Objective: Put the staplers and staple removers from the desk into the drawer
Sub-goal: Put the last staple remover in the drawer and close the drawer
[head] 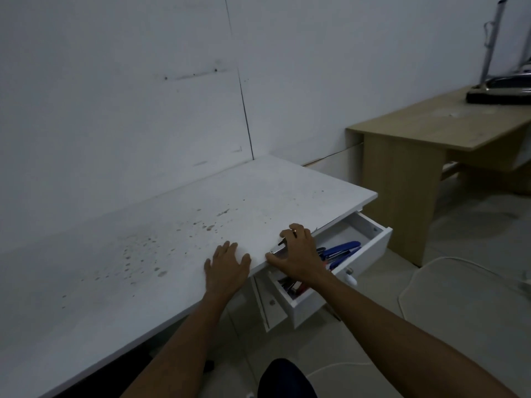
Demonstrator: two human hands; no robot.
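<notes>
My left hand (227,268) lies flat on the white desk (161,239) near its front edge, fingers apart and holding nothing. My right hand (296,257) curls over a slim silver and black stapler (279,246) at the desk's edge, just above the pulled-out white drawer (380,239). Inside the drawer lie blue staplers (342,248) and, at its near end, red and dark tools (291,285), partly hidden by my right wrist. No other stapler or remover shows on the stained desk top.
A second white drawer front with a knob (271,302) sits below the open one. To the right stands a wooden table (431,130) bearing a black and chrome device (500,90). A white cable (431,265) loops over the tiled floor.
</notes>
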